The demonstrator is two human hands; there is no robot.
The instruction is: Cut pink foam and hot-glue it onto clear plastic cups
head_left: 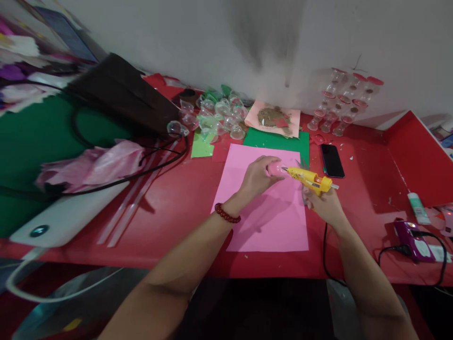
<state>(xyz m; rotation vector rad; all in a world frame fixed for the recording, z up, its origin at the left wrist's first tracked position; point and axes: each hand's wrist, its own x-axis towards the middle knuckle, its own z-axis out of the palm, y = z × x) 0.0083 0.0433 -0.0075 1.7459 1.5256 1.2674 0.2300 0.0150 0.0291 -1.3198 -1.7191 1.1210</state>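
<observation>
My right hand grips a yellow glue gun with its nozzle pointing left. The nozzle tip touches a small clear plastic cup pinched in the fingers of my left hand. A red bead bracelet circles my left wrist. Both hands hover over a pink paper sheet on the red table. The gun's black cord drops over the table's front edge.
A green sheet lies behind the pink one, a black phone to its right. Several clear cups sit at the back, stacked cups against the wall. A black bag and pink plastic lie left; a purple device right.
</observation>
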